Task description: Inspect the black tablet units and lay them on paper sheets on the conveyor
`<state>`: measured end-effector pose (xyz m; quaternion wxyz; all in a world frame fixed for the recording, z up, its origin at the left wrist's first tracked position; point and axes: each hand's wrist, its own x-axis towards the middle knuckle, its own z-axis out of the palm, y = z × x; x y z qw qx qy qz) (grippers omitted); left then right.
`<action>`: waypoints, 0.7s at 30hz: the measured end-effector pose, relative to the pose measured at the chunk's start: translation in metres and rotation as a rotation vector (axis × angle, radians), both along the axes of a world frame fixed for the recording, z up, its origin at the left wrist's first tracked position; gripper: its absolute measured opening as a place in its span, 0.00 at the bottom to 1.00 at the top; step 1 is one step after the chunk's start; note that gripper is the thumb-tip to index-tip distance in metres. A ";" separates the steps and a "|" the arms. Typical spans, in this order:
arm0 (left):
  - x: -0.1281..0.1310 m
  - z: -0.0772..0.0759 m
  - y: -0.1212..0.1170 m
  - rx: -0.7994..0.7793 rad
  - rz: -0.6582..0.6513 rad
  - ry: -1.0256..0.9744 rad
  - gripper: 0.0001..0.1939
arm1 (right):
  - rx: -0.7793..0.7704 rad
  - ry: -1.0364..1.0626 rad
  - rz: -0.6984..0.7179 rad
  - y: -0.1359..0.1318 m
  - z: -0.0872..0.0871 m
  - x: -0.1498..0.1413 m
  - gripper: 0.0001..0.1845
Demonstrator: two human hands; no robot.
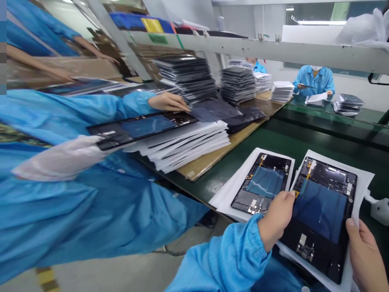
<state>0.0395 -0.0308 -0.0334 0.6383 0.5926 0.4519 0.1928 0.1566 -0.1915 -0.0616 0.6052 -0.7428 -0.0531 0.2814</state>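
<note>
Between my hands is a tablet assembly [319, 215] with its inside parts bare: black frame, blue film in the middle, orange ribbon and small boards. A white sheet [363, 180] lies under it. My left hand [278, 219] grips the left edge, thumb on top. On the right edge, my right hand [366, 247] is closed around the tablet assembly and its sheet, the thumb along the side. Just left of these, a second tablet assembly [264, 182] lies on white sheets [227, 198] on the green table.
A co-worker in blue [60, 211] at left holds another tablet assembly [148, 125] over a pile of white sheets [194, 142]. Stacks of dark panels [187, 79] stand behind on brown board [209, 162]. Another person [314, 81] sits across. A white object [379, 211] lies at right.
</note>
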 end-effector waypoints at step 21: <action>-0.070 0.002 0.130 0.025 0.312 0.272 0.13 | -0.434 -0.392 0.169 -0.012 -0.041 0.023 0.31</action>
